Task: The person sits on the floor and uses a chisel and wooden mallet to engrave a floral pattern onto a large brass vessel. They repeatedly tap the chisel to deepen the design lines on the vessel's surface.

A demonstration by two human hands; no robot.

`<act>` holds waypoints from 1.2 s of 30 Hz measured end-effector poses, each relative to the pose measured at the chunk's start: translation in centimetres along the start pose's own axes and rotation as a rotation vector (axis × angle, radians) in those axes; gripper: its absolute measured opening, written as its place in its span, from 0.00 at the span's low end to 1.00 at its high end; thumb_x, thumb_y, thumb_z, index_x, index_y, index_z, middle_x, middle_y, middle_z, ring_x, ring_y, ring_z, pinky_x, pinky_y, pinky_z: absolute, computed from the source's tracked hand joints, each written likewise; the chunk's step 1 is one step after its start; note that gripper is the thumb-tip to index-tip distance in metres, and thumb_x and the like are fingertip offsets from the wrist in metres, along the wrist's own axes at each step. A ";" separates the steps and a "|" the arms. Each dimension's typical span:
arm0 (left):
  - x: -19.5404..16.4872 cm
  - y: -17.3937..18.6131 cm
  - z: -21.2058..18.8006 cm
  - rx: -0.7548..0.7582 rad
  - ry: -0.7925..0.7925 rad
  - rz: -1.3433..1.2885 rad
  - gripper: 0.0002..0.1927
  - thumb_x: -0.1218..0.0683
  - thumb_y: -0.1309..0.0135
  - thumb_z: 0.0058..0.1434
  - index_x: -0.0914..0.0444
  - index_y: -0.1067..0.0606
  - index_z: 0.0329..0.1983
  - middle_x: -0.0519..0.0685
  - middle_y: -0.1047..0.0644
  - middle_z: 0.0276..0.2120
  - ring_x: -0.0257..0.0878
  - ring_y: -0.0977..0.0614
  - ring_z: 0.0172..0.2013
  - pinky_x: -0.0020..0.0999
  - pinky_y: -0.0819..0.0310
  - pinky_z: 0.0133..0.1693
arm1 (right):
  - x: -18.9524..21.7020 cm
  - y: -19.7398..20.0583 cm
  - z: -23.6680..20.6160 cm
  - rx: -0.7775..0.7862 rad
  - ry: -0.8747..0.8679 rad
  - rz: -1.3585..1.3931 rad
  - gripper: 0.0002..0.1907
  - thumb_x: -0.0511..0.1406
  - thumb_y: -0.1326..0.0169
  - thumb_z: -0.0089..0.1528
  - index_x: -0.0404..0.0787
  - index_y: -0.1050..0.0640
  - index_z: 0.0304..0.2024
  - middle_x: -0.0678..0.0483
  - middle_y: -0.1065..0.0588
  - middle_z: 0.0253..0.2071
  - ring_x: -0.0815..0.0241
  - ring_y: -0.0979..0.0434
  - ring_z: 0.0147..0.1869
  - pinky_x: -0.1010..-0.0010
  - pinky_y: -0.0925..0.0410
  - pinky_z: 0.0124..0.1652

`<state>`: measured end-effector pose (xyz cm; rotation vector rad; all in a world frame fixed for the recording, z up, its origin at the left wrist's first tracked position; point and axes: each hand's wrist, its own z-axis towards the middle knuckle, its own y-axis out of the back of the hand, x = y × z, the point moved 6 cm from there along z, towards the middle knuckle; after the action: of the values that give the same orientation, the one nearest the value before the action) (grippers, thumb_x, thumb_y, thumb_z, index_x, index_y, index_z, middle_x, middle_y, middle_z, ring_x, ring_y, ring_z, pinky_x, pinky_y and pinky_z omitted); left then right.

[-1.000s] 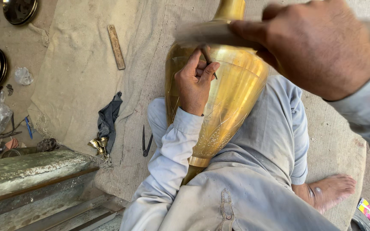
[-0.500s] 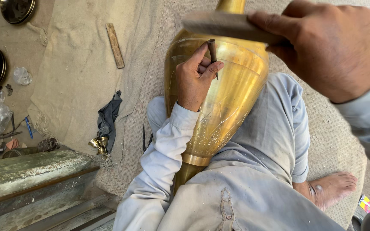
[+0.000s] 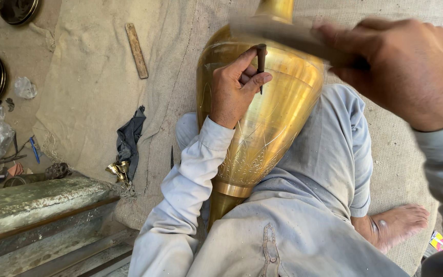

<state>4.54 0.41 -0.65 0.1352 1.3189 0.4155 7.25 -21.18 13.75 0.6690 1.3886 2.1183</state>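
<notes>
In the head view, a brass vase (image 3: 267,118) lies across the person's lap in the middle of the frame. The left hand (image 3: 234,90) rests on its wide body, and its fingers (image 3: 257,81) are closed around a dark punch (image 3: 261,59) which stands with its tip on the metal. At upper right, the right hand (image 3: 406,66) grips a blurred hammer (image 3: 283,33) above the punch.

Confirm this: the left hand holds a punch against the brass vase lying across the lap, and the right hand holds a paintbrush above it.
Not a paintbrush: the head view shows the right hand gripping a blurred hammer. The left hand does hold the punch against the vase.
</notes>
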 end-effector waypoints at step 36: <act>-0.3 -0.3 0.1 0.144 -0.039 0.037 0.29 0.60 0.30 0.58 0.63 0.25 0.63 0.48 0.19 0.29 0.29 0.21 0.25 0.26 0.22 0.30 | -0.8 -1.4 -2.5 -0.059 -0.061 0.178 0.31 0.33 0.29 0.57 0.41 0.22 0.63 0.45 0.21 0.39 0.48 0.20 0.33 0.61 0.28 0.35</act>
<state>4.70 0.05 -0.48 0.2869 1.3096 0.3475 6.45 -22.92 11.44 0.8544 1.2701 2.2463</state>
